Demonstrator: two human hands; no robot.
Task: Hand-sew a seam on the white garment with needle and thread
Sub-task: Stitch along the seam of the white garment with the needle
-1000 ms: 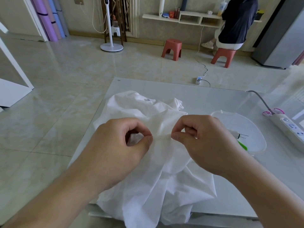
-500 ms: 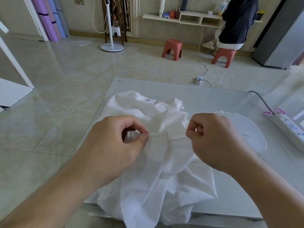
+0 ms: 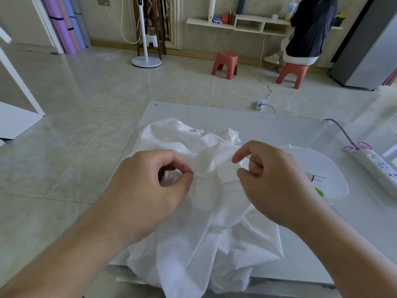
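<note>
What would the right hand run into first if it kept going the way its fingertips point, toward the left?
Probably the raised fold of the white garment stretched between the hands; the right hand, holding the needle, is already at its edge. Beyond the fold is the left hand, which pinches the cloth. Depth is hard to judge here.

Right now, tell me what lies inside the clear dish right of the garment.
The clear dish shows dark pins or needles and a green item. The right hand covers the dish's near-left part, so anything else there is hidden.
</note>
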